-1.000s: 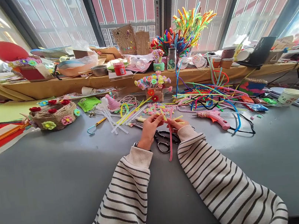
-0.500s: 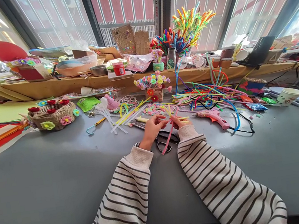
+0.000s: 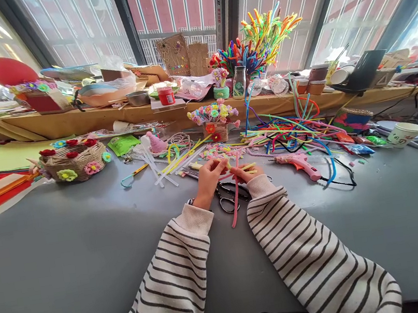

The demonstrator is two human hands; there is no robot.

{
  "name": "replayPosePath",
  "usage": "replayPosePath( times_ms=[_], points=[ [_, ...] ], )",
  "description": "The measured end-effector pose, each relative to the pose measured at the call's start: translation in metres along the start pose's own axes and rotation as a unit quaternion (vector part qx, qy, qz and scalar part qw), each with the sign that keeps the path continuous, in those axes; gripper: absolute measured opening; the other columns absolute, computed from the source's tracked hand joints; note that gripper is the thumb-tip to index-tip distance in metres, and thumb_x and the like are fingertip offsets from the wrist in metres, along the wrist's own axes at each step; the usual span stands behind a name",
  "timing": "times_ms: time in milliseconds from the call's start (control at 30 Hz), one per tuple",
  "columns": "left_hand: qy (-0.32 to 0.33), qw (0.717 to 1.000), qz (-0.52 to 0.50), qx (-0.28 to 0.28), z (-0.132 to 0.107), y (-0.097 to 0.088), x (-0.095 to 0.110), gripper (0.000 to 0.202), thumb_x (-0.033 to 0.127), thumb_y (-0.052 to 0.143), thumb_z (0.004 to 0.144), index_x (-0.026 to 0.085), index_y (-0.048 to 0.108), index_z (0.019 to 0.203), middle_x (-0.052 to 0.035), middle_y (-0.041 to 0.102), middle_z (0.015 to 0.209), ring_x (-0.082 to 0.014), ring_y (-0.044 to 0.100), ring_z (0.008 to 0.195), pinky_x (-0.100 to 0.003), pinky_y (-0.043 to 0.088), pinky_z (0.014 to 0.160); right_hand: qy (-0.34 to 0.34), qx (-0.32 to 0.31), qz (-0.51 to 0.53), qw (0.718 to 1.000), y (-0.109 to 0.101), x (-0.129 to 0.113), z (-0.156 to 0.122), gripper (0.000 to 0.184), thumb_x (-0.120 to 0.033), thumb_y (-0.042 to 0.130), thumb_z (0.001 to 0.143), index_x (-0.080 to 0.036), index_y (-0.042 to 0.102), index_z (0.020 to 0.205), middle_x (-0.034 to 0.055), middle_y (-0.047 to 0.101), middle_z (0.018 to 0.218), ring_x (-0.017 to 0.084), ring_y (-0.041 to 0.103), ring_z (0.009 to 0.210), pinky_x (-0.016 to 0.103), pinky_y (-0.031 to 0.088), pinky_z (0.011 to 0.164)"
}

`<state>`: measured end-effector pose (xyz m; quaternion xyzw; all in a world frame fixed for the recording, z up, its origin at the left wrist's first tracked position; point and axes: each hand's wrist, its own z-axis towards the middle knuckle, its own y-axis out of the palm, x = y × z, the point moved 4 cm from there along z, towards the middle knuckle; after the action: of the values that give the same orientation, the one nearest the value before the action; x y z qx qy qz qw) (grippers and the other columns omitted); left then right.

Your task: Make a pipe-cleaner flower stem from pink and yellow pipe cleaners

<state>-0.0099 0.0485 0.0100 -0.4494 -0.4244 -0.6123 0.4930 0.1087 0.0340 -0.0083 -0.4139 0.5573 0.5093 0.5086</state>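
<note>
Both hands meet over the middle of the grey table, working on fuzzy pipe cleaners. My left hand (image 3: 210, 178) is closed, its thumb and forefinger pinching near the crossing of the strands. Between the fingers of my right hand (image 3: 249, 174) are short yellow pipe cleaners (image 3: 250, 166). A long pink pipe cleaner (image 3: 236, 202) crosses them and hangs down toward me, its lower end loose. Beneath the hands lies a pair of black-handled scissors (image 3: 228, 203), partly covered by them.
A pink glue gun (image 3: 301, 162) with a black cord lies right of my hands. Behind it spreads a heap of coloured pipe cleaners (image 3: 291, 131). Clear glue sticks (image 3: 151, 167) and a crochet hook (image 3: 133, 175) lie left. A woven basket (image 3: 72, 164) stands further left.
My hands have drawn closer together, the left now pinching at the crossing. The pink pipe cleaner has swung to hang more upright, its lower end nearer me.
</note>
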Motion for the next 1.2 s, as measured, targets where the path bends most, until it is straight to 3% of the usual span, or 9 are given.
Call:
replayPosePath(
  times_ms=[100, 233, 367, 533, 633, 767, 1200],
  points=[
    [-0.039, 0.999, -0.028, -0.002, 0.0, 0.0, -0.002, 0.025, 0.037, 0.057, 0.057, 0.013, 0.052, 0.062, 0.0008, 0.053, 0.061, -0.0093, 0.052, 0.06, -0.024, 0.042, 0.063, -0.005, 0.023, 0.026, 0.999, -0.003, 0.002, 0.002, 0.024, -0.036, 0.063, 0.045, -0.016, 0.051, 0.048, -0.0039, 0.05, 0.039, 0.005, 0.041, 0.033, 0.019, 0.034, 0.037],
    [-0.091, 0.995, -0.017, -0.046, -0.002, 0.005, -0.007, 0.024, 0.036, 0.058, 0.056, 0.013, 0.052, 0.062, -0.0001, 0.054, 0.062, -0.0096, 0.052, 0.061, -0.023, 0.041, 0.061, -0.001, 0.058, 0.06, 0.997, -0.012, 0.007, 0.009, 0.026, -0.04, 0.062, 0.044, -0.018, 0.049, 0.049, -0.0049, 0.05, 0.041, 0.005, 0.041, 0.034, 0.02, 0.035, 0.037],
    [-0.058, 0.996, 0.029, -0.067, -0.001, 0.007, -0.008, 0.024, 0.036, 0.058, 0.056, 0.013, 0.053, 0.061, 0.0001, 0.054, 0.059, -0.01, 0.051, 0.059, -0.024, 0.041, 0.059, 0.01, 0.067, 0.087, 0.994, -0.015, 0.009, 0.011, 0.026, -0.038, 0.065, 0.041, -0.018, 0.049, 0.049, -0.0056, 0.048, 0.039, 0.005, 0.04, 0.034, 0.019, 0.034, 0.036],
    [0.014, 0.999, 0.043, -0.007, 0.0, 0.0, 0.0, 0.026, 0.036, 0.057, 0.057, 0.014, 0.058, 0.071, -0.0017, 0.057, 0.072, -0.0114, 0.051, 0.068, -0.025, 0.04, 0.066, 0.026, 0.033, 0.06, 0.997, -0.009, 0.007, 0.007, 0.025, -0.038, 0.063, 0.045, -0.017, 0.049, 0.045, -0.004, 0.05, 0.039, 0.005, 0.038, 0.032, 0.019, 0.032, 0.034],
    [0.004, 1.0, 0.022, -0.015, -0.001, 0.001, 0.002, 0.027, 0.035, 0.058, 0.056, 0.014, 0.058, 0.073, -0.0025, 0.058, 0.075, -0.0122, 0.051, 0.07, -0.025, 0.04, 0.066, 0.011, 0.008, 0.045, 0.999, -0.006, 0.006, 0.006, 0.024, -0.037, 0.062, 0.048, -0.017, 0.05, 0.045, -0.0033, 0.051, 0.04, 0.005, 0.038, 0.032, 0.019, 0.031, 0.034],
    [-0.022, 0.998, 0.038, -0.042, -0.002, 0.002, 0.002, 0.026, 0.033, 0.06, 0.053, 0.014, 0.059, 0.07, -0.0021, 0.058, 0.068, -0.0114, 0.051, 0.064, -0.024, 0.04, 0.061, 0.006, 0.022, 0.055, 0.998, -0.007, 0.008, 0.007, 0.023, -0.037, 0.061, 0.048, -0.016, 0.051, 0.045, -0.0045, 0.048, 0.038, 0.005, 0.039, 0.033, 0.019, 0.032, 0.036],
    [-0.012, 1.0, -0.006, -0.011, 0.0, -0.001, 0.002, 0.024, 0.032, 0.061, 0.053, 0.014, 0.059, 0.07, -0.0001, 0.057, 0.069, -0.0095, 0.05, 0.064, -0.024, 0.04, 0.066, 0.033, -0.046, 0.004, 0.998, -0.004, 0.002, 0.003, 0.024, -0.036, 0.063, 0.048, -0.014, 0.052, 0.048, -0.0033, 0.052, 0.039, 0.004, 0.041, 0.032, 0.017, 0.033, 0.035]
  ],
)
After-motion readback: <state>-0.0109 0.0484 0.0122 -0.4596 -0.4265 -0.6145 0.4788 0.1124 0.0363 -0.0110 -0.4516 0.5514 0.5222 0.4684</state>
